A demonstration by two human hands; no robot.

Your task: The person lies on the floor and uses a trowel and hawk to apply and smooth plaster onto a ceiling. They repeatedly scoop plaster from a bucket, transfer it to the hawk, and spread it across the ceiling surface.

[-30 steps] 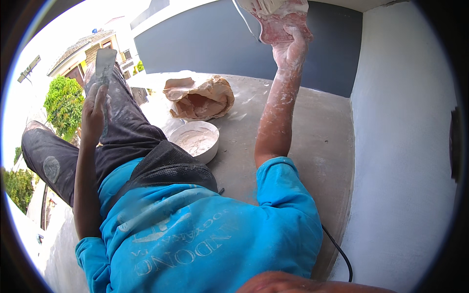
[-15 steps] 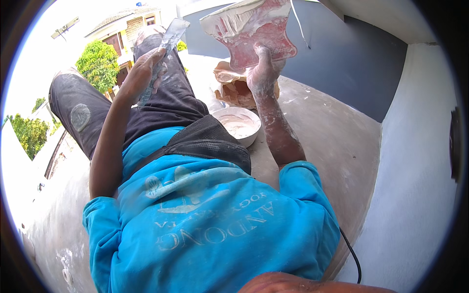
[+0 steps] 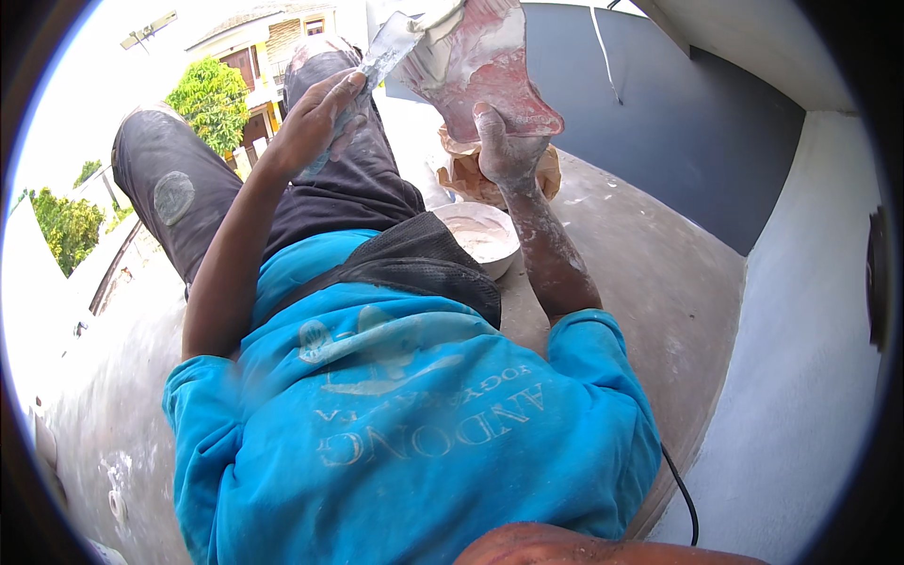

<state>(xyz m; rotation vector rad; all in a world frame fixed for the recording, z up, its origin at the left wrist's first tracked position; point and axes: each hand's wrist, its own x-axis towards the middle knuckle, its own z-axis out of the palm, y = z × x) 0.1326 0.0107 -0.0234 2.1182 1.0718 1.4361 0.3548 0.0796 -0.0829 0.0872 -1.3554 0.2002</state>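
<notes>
My left hand (image 3: 315,127) is closed round a putty knife (image 3: 388,52), whose handle runs down under the palm. Its flat blade tip meets the left edge of a wide red spreader (image 3: 490,89) coated with white putty. That spreader is gripped by my right hand (image 3: 510,153), with the thumb lying on its face and the other fingers mostly hidden behind. White putty dust covers both hands and the right forearm. Below my right wrist stands a white bowl (image 3: 507,264) with pale putty inside.
A crumpled brown paper bag (image 3: 549,179) sits behind the bowl on the grey floor (image 3: 650,273). To the right rises a white wall (image 3: 782,377); a dark grey wall (image 3: 687,122) stands ahead. A thin white cable (image 3: 603,56) hangs there. My bent legs (image 3: 179,193) extend ahead on the left.
The putty knife has moved right and up to the spreader, and its blade now meets the putty-coated edge. The spreader has tilted and shifted slightly. The whole view has shifted a little.
</notes>
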